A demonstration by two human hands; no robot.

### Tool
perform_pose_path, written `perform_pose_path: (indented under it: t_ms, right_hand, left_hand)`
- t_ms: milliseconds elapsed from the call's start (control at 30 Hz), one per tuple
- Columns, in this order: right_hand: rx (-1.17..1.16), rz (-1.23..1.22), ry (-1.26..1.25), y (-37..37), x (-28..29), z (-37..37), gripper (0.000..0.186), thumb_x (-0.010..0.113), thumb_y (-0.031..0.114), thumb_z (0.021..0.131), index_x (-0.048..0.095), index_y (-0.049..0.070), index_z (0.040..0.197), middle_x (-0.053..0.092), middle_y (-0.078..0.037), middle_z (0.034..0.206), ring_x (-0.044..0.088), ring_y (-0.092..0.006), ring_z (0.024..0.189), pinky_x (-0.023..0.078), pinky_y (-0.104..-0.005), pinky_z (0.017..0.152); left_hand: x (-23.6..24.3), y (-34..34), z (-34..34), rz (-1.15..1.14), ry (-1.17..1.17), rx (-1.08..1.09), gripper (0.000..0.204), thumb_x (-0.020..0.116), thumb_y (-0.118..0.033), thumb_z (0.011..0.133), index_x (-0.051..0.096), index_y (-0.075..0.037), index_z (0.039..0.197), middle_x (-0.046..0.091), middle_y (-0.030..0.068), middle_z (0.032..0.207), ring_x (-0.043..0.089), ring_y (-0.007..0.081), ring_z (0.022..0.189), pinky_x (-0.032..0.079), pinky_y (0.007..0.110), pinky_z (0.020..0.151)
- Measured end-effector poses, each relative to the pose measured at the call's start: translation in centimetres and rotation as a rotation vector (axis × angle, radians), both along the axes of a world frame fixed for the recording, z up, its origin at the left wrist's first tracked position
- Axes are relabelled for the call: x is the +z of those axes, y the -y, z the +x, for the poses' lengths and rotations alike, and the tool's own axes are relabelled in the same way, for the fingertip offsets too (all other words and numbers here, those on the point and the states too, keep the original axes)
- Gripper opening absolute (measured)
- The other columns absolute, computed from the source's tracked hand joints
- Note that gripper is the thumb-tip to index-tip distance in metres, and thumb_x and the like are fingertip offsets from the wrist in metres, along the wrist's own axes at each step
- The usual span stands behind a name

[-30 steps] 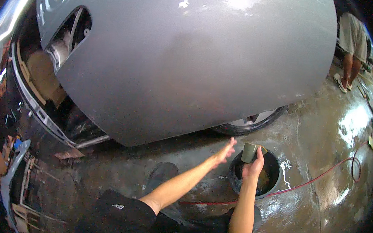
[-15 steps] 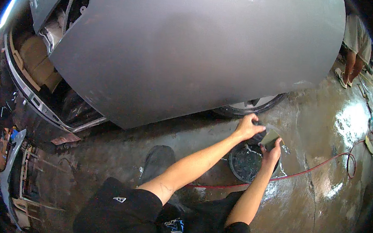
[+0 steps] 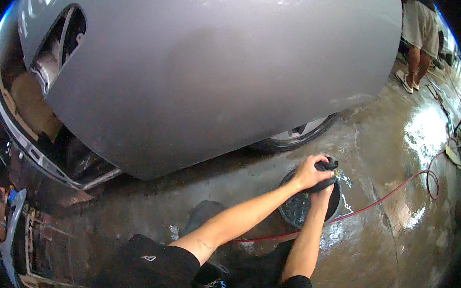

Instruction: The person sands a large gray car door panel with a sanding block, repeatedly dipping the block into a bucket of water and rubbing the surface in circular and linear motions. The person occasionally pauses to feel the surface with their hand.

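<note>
My left hand (image 3: 308, 174) is closed on a wet-looking dark cloth (image 3: 326, 166), bunched up over the black bucket (image 3: 282, 206). Below and against it is my right hand (image 3: 321, 195), its fingers mostly hidden by the cloth. A sliver of a flat greenish sheet (image 3: 337, 173) shows at the cloth's right edge, by the right hand. The bucket stands on the wet floor and holds dark water with foam on it. Ahead of me rises a large dull grey car door (image 3: 219, 83), its surface matte.
A car wheel (image 3: 296, 137) shows under the door's lower edge. The red hose (image 3: 377, 201) runs along the wet floor (image 3: 363, 252) past the bucket. At the upper right stands another person (image 3: 420, 34). Car body parts (image 3: 13, 219) lie at the left.
My hands have come together: the left has moved the dark cloth over onto the right. The greenish sheet, plain to see before, is now almost covered. The view has shifted slightly.
</note>
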State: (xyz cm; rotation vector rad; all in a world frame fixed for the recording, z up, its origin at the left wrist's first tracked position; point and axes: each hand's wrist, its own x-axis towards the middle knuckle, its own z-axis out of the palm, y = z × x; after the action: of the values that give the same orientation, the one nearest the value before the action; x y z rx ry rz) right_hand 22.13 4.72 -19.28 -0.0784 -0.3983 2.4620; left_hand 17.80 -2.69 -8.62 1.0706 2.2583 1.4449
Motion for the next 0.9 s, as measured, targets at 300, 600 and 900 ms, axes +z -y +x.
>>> perform_pose_path:
  t_ms: [300,600,900]
  right_hand:
    - [-0.186,0.222,0.758,-1.0,3.0,2.1,0.052,0.041,0.055,0.101,0.053,0.021,0.139,0.058,-0.004,0.126,0.055,-0.0208,0.107,0.043,-0.0429,0.090]
    - [-0.108,0.455,0.974,1.0,-4.7,-4.5,0.059,0.048,0.055,0.097,0.058,0.005,0.127,0.061,-0.006,0.101,0.054,-0.0184,0.083,0.044,-0.0368,0.063]
    - [-0.032,0.314,0.959,-2.4,-10.5,-5.2,0.055,0.048,0.057,0.097,0.058,0.011,0.125,0.062,-0.005,0.104,0.057,-0.0175,0.084,0.044,-0.0349,0.067]
  left_hand:
    - [28.6,-5.5,-9.2,0.094,-1.085,-0.006,0.025,0.072,-0.027,0.066,0.070,-0.018,0.089,0.064,0.0117,0.098,0.065,0.0337,0.091,0.054,0.045,0.079]
    - [51.4,3.3,-17.0,0.012,-1.813,0.354,0.027,0.069,-0.022,0.075,0.070,-0.013,0.100,0.066,0.0122,0.107,0.063,0.0356,0.098,0.053,0.045,0.085]
    - [45.4,30.4,-16.9,-0.198,-1.900,0.942,0.039,0.077,-0.017,0.074,0.063,-0.012,0.111,0.063,0.0116,0.121,0.055,0.0339,0.117,0.043,0.044,0.099]
